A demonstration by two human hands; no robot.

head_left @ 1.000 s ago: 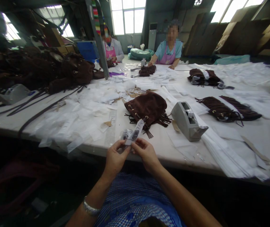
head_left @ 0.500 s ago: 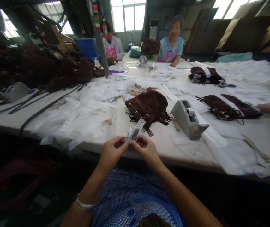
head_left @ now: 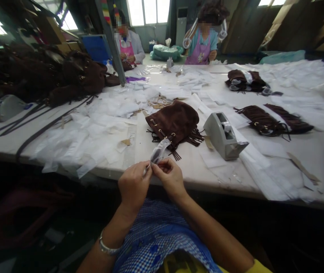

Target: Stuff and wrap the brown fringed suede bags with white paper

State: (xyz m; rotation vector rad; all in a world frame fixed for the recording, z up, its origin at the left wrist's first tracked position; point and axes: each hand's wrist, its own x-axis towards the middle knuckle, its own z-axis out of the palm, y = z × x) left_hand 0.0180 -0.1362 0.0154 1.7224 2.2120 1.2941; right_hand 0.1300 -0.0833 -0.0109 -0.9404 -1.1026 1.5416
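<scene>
At the table's front edge, my left hand [head_left: 135, 182] and my right hand [head_left: 169, 177] meet fingertip to fingertip, both pinching the near end of a clear plastic sleeve [head_left: 159, 150]. Something dark shows inside the sleeve, too blurred to name. Its far end reaches a brown fringed drawstring bag [head_left: 176, 122] with brass eyelets, which lies on its side just beyond my hands. To the bag's right stands a grey tape dispenser [head_left: 224, 136], apart from both hands.
Brown bags [head_left: 65, 76] are heaped at the left, with long straps trailing over the table. White plastic sheets [head_left: 85, 132] cover much of its surface. Two wrapped brown bundles [head_left: 275, 120] lie at the right. A metal post [head_left: 113, 49] rises at the left; two people work across the table.
My left hand has turned, its back now more toward me, and the sleeve's near end is gathered between my fingertips. Opposite, a person has raised a brown bag from the table to head height.
</scene>
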